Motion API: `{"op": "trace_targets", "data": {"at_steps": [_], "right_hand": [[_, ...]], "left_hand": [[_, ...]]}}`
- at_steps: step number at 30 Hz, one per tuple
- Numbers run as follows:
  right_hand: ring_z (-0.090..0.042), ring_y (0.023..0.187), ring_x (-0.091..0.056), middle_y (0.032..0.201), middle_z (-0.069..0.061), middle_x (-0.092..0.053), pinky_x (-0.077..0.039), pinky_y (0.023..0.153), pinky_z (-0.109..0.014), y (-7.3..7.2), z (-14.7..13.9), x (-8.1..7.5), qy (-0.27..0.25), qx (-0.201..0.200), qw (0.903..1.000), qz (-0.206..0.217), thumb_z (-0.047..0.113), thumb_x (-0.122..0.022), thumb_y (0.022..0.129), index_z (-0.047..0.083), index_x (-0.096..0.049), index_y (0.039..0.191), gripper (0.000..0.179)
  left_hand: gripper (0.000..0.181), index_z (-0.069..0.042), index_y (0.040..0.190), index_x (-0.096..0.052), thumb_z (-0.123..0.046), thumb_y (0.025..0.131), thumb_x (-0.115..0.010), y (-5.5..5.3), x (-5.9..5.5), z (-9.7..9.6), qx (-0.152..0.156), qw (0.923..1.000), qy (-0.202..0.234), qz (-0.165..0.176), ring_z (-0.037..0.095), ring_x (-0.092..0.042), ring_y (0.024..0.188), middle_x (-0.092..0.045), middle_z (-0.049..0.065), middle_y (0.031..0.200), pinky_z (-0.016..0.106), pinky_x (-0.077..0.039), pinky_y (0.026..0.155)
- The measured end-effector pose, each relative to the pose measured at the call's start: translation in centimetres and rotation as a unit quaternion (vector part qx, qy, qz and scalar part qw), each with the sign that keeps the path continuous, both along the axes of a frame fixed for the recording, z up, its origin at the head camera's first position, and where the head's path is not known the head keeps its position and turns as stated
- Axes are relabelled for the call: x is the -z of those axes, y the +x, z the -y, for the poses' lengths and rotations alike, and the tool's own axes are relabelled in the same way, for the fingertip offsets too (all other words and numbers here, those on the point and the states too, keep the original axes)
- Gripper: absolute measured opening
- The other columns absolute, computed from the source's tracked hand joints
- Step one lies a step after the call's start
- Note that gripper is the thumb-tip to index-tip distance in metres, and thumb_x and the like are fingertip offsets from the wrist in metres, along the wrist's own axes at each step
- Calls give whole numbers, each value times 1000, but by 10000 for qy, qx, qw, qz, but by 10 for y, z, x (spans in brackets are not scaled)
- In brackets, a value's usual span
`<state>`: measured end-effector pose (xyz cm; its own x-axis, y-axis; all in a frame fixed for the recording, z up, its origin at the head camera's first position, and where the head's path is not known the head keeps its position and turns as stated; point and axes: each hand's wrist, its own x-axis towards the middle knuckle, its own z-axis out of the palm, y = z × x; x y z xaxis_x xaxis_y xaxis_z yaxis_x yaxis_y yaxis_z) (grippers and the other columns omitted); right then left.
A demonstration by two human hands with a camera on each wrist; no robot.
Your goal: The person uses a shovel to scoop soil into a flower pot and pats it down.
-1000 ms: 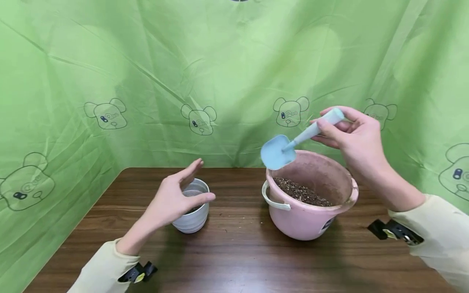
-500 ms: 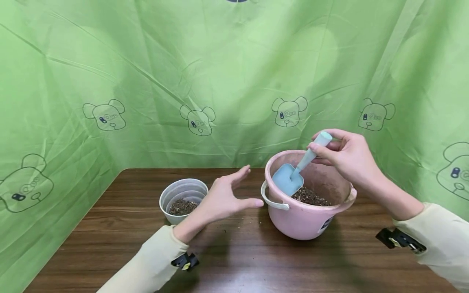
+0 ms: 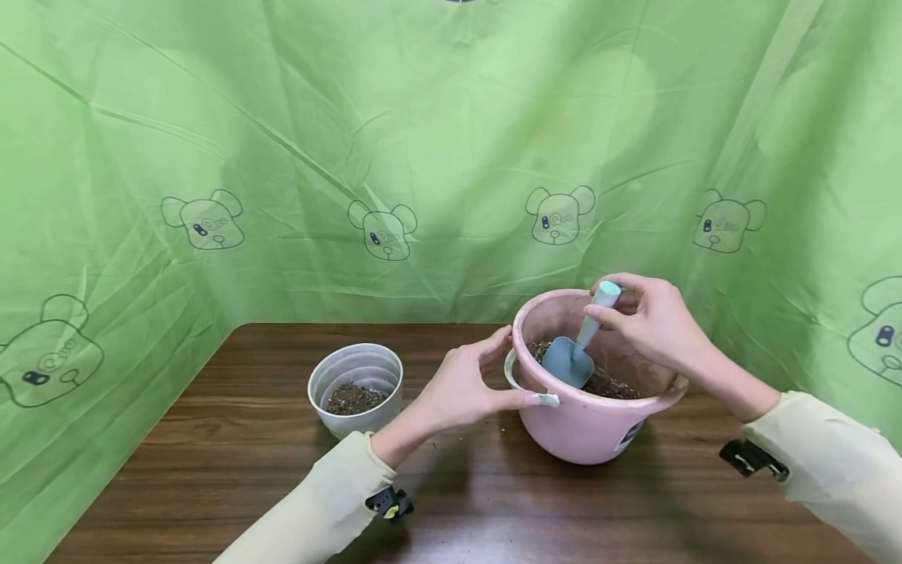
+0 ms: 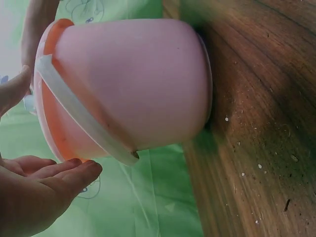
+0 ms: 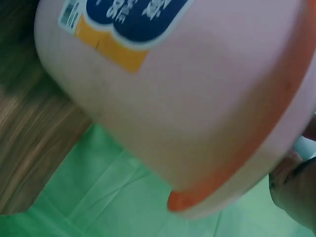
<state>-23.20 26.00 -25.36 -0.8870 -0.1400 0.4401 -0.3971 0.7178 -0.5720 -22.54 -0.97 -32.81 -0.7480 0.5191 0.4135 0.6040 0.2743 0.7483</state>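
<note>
My right hand [image 3: 655, 325] pinches the pale handle of a small blue trowel [image 3: 568, 362]. The trowel points down inside a pink bucket [image 3: 585, 431], its blade against dark soil [image 3: 615, 387] there. My left hand [image 3: 461, 388] is at the bucket's left side, thumb and fingers spread, fingertips right at the rim. In the left wrist view, its fingers [image 4: 74, 175] look nearly straight beside the bucket's white carrying handle [image 4: 81, 111]. The right wrist view shows mostly the bucket's outer wall [image 5: 197, 94], with only a bit of the right hand's fingers at the edge.
A white ribbed pot [image 3: 345, 428] holding some soil [image 3: 355, 398] stands left of the bucket on the brown wooden table [image 3: 232, 439]. Specks of soil lie on the tabletop. Green cloth [image 3: 451, 157] with bear drawings hangs behind and at the sides.
The trowel has gone from above the bucket's rim down into the soil with my right hand. My left hand has left the pot and moved right to the bucket.
</note>
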Motion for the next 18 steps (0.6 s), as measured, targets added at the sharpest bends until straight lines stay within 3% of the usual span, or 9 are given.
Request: {"op": "trace_targets", "data": {"at_steps": [4,7,11,15,18], "right_hand": [[-14,78,-69,87,-4,-70,-56,60,-25,-7,-13,-1,-63,-17,10000,-12,29,-74,85,14,-67,106,27],[-16,76,-69,87,-7,-71,-56,60,-28,-8,-25,-6,-238,-399,9989,-52,22,-74,85,13,-67,106,24],[-18,72,-68,89,-11,-71,-54,53,-27,-7,-41,-16,-435,-1103,9927,-238,7,-72,85,9,-66,109,25],[-17,70,-67,93,-16,-70,-49,47,-24,-8,-50,-21,-359,-1476,9877,-363,-2,-70,84,5,-65,113,29],[-18,70,-67,93,-15,-70,-50,47,-26,-15,-55,-15,-211,-1513,9878,-305,-2,-70,84,6,-66,113,30]], "left_hand": [[94,-33,148,-32,-54,69,-80,-1,2,-1,-56,10000,-11,77,9,-46,125,-48,-9,138,33,-37,104],[99,-27,149,-31,-56,68,-79,-2,3,-2,-146,9997,-63,163,9,-45,126,-48,-6,139,31,-36,105],[99,-30,149,-27,-54,69,-80,-3,1,-4,-69,9998,28,206,6,-44,126,-47,-7,139,32,-37,104],[96,-31,149,-28,-40,71,-84,2,-7,-6,126,9987,324,378,10,-48,123,-51,-4,136,39,-43,99],[96,-27,149,-29,-30,72,-85,9,-17,-6,173,9972,454,568,14,-51,121,-53,0,134,42,-47,94]]}}
